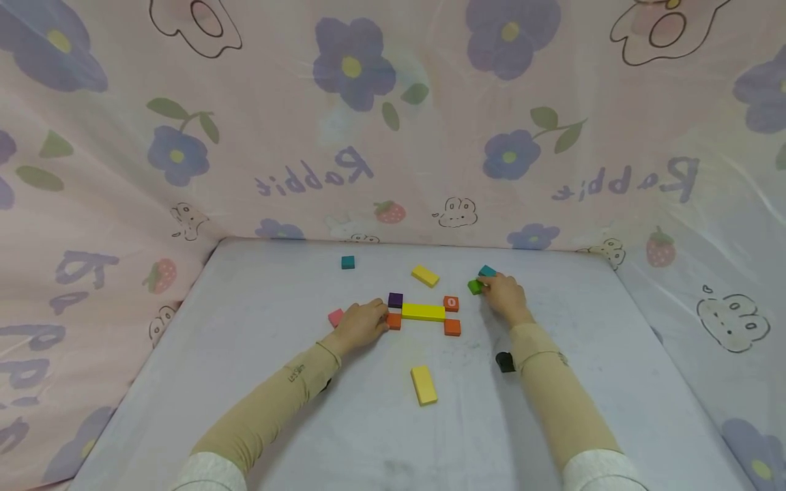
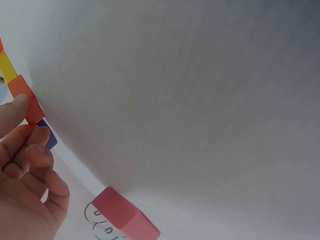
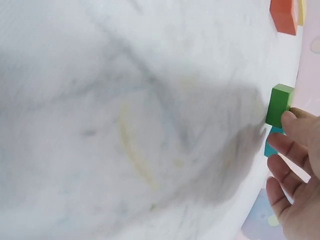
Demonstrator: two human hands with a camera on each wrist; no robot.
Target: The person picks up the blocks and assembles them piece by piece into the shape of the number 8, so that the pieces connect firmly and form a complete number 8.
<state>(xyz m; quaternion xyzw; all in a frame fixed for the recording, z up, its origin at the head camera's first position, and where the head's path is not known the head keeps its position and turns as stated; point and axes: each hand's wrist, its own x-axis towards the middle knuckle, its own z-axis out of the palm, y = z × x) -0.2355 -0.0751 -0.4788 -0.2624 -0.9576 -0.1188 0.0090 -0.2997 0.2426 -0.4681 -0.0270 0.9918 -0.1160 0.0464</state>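
Note:
My left hand [image 1: 361, 323] pinches an orange block [image 2: 33, 107] between thumb and forefinger at the lower left end of a long yellow bar [image 1: 424, 312]. A purple block [image 1: 396, 300] sits just beyond that orange block. Two more orange blocks flank the bar's right end: one marked with a white 0 [image 1: 451, 303], the other plain [image 1: 452, 328]. Farther right, my right hand [image 1: 505, 297] pinches a green block [image 3: 280, 106] between thumb and forefinger. Just behind the green block lies a teal block [image 1: 487, 271], partly hidden by the fingers in the right wrist view.
A pink block [image 1: 336, 317] lies left of my left hand. Another teal block [image 1: 348, 262] and a yellow block [image 1: 425, 275] lie toward the back. A second yellow block [image 1: 424, 385] is nearer me. A black object [image 1: 505, 362] shows beside the right forearm. Patterned cloth [image 1: 417, 136] walls the table.

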